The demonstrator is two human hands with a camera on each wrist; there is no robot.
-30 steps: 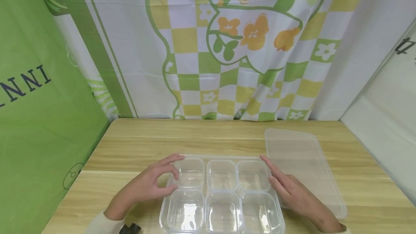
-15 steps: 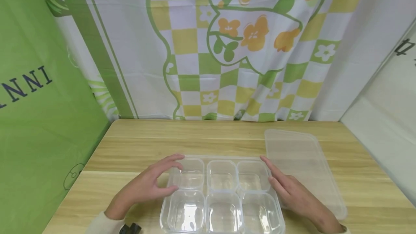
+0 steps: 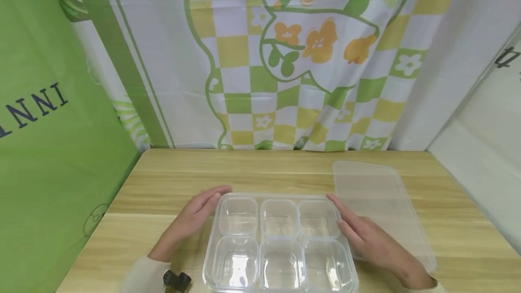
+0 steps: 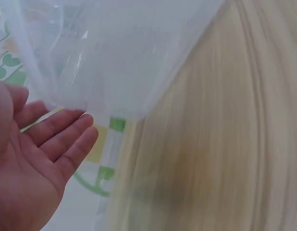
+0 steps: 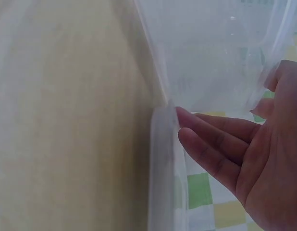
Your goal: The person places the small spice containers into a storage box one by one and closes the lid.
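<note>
A clear plastic food storage box (image 3: pixel 207 257) stands on the table. Inside it sit several small clear containers (image 3: pixel 281 263) in two rows. Along the box's far left corner lies my left hand (image 3: pixel 194 214), its fingers straight at the outside of the wall. In the left wrist view those fingers (image 4: pixel 67 137) reach out by the box's translucent side. At the opposite side, my right hand (image 3: pixel 368 238) rests against the right wall with extended fingers. The right wrist view has its fingertips (image 5: pixel 187 137) near the box's lower edge, and its thumb is partly hidden.
A flat translucent lid (image 3: pixel 378 202) lies on the wooden table (image 3: pixel 244 171) to the right, close to my right hand. Behind the table hangs a patterned curtain (image 3: pixel 293 116). Green fabric (image 3: pixel 73 171) borders the left side. A black device (image 3: pixel 177 280) sits at my left wrist.
My left hand has shifted from the box's left rim, where its fingers were bent, to outside the far left corner, and its fingers have straightened. The right hand stays in place.
</note>
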